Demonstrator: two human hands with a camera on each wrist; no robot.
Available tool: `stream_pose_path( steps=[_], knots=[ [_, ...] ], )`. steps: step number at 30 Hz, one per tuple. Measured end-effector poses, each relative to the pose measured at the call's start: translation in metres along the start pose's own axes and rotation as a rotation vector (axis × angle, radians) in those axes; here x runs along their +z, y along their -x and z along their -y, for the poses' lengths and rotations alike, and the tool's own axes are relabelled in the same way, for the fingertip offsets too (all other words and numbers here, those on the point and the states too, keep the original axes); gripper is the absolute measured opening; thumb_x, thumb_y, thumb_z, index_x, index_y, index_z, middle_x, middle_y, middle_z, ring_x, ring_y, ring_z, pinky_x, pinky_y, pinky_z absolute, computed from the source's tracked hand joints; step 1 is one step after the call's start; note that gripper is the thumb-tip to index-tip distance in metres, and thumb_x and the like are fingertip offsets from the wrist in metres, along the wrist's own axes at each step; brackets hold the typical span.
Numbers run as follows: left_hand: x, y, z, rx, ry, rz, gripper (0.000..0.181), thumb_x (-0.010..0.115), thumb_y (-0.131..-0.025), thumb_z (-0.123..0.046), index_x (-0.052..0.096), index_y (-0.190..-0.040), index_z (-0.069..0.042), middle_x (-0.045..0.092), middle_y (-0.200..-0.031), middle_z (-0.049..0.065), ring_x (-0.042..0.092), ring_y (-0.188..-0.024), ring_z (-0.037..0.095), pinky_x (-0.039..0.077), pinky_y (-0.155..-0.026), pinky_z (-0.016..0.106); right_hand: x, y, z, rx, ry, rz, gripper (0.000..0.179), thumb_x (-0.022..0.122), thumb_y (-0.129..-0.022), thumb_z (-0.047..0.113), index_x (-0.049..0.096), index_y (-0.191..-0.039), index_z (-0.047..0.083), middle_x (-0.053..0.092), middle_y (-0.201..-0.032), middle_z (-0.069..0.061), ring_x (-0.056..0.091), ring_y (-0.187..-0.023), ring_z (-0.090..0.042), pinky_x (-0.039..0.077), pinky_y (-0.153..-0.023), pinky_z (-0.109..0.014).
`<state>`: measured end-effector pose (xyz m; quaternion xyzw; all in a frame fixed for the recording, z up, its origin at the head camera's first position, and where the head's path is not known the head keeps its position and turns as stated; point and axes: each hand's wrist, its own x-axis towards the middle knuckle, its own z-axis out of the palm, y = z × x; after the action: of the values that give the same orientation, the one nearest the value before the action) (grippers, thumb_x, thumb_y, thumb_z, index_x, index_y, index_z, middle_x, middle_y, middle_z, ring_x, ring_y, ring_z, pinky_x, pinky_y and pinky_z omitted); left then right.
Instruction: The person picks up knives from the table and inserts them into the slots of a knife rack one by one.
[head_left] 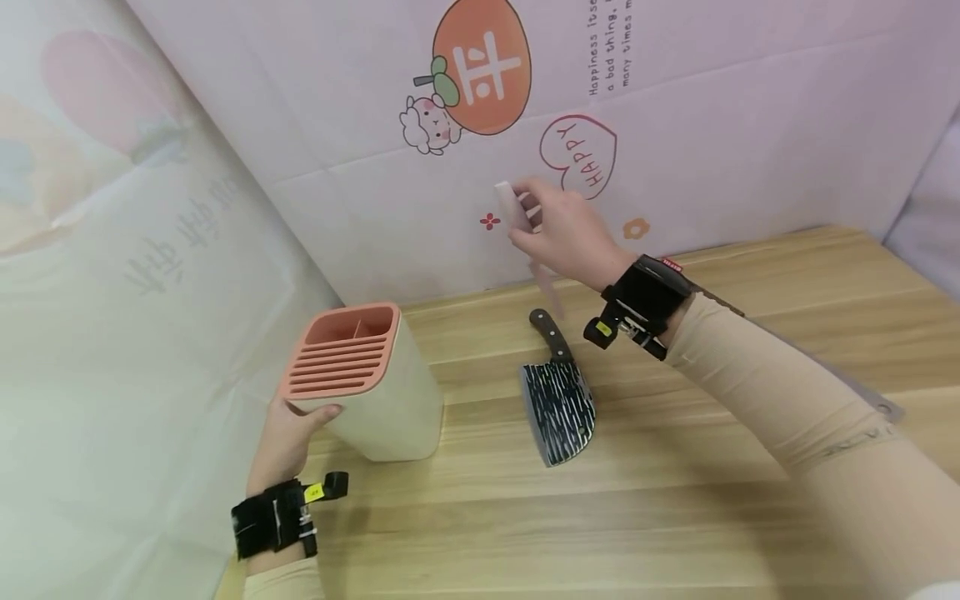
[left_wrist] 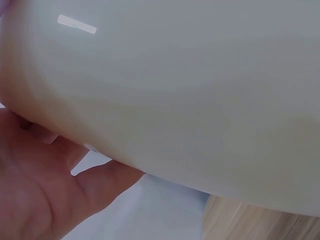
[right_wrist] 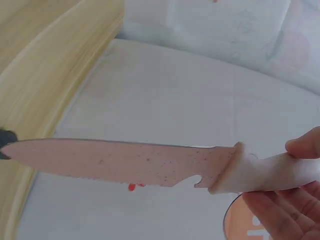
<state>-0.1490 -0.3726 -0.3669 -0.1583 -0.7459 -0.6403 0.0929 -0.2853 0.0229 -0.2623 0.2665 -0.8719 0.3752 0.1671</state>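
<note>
My left hand [head_left: 287, 440] grips the cream knife block [head_left: 408, 392] at its left side, thumb along the front under the orange slotted top [head_left: 337, 367]. In the left wrist view the block's smooth wall [left_wrist: 190, 100] takes up most of the picture. Raised near the back wall, my right hand [head_left: 570, 229] holds a kitchen knife [right_wrist: 120, 160] by its white handle [right_wrist: 280, 172]. Its pink speckled blade points down in the head view, above the cleaver's handle. That cleaver [head_left: 558, 408], with a dark patterned blade and black handle, lies on the table between both hands.
A wide grey blade [head_left: 862, 390] lies on the wooden table [head_left: 480, 525] at the right, partly hidden under my right forearm. Printed white cloth [head_left: 337, 108] covers the back and left walls, close behind the block.
</note>
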Motion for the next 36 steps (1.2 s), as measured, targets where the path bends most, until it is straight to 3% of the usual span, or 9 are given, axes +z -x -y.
stream_pose_path(
  steps=[4,11,15,22,28,36],
  knots=[
    [-0.002,0.000,-0.001,-0.004,-0.006,-0.002,0.085,0.062,-0.084,0.018,0.024,-0.153,-0.012,0.038,-0.145,0.012,0.040,-0.128,0.024,0.042,-0.101,0.023,0.003,-0.007,0.008,-0.014,-0.112,-0.072,0.047,0.065,-0.092,0.015,0.046,-0.134,0.005,0.064,-0.113,-0.010,0.064,-0.095,-0.016,0.057,-0.078,-0.031],
    [-0.003,0.002,-0.003,0.002,0.009,0.017,0.085,0.064,-0.083,0.018,0.024,-0.153,-0.012,0.037,-0.147,0.013,0.038,-0.130,0.026,0.041,-0.103,0.025,0.007,-0.013,0.024,-0.003,-0.568,-0.240,0.048,0.066,-0.091,0.008,0.045,-0.134,0.006,0.062,-0.111,-0.011,0.063,-0.097,-0.018,0.054,-0.086,-0.030],
    [-0.005,0.003,-0.005,0.000,0.003,0.013,0.085,0.064,-0.083,0.018,0.024,-0.153,-0.012,0.037,-0.146,0.013,0.040,-0.129,0.025,0.042,-0.102,0.025,0.006,-0.014,0.040,-0.045,-0.735,-0.297,0.047,0.067,-0.091,0.006,0.045,-0.133,0.005,0.061,-0.111,-0.013,0.063,-0.099,-0.022,0.054,-0.088,-0.033],
    [-0.010,0.005,-0.009,0.003,-0.004,0.015,0.084,0.065,-0.084,0.015,0.024,-0.153,-0.012,0.038,-0.146,0.013,0.041,-0.128,0.025,0.043,-0.101,0.025,0.010,-0.015,0.058,-0.115,-0.841,-0.334,0.049,0.067,-0.090,-0.001,0.043,-0.133,0.001,0.060,-0.115,-0.017,0.063,-0.097,-0.025,0.055,-0.086,-0.035],
    [-0.007,0.005,-0.008,0.005,-0.003,0.002,0.086,0.065,-0.083,0.017,0.025,-0.153,-0.013,0.038,-0.146,0.014,0.041,-0.128,0.026,0.043,-0.101,0.025,0.021,-0.016,0.072,-0.170,-0.970,-0.306,0.048,0.063,-0.090,-0.006,0.041,-0.132,0.000,0.060,-0.119,-0.017,0.062,-0.100,-0.028,0.054,-0.088,-0.038],
    [-0.001,0.001,-0.002,-0.003,-0.003,0.011,0.086,0.065,-0.083,0.017,0.025,-0.153,-0.014,0.037,-0.148,0.012,0.039,-0.130,0.026,0.042,-0.102,0.026,0.045,-0.013,0.080,-0.194,-0.979,-0.263,0.046,0.061,-0.091,-0.009,0.041,-0.133,-0.004,0.059,-0.119,-0.021,0.062,-0.099,-0.028,0.054,-0.088,-0.038]
  ],
)
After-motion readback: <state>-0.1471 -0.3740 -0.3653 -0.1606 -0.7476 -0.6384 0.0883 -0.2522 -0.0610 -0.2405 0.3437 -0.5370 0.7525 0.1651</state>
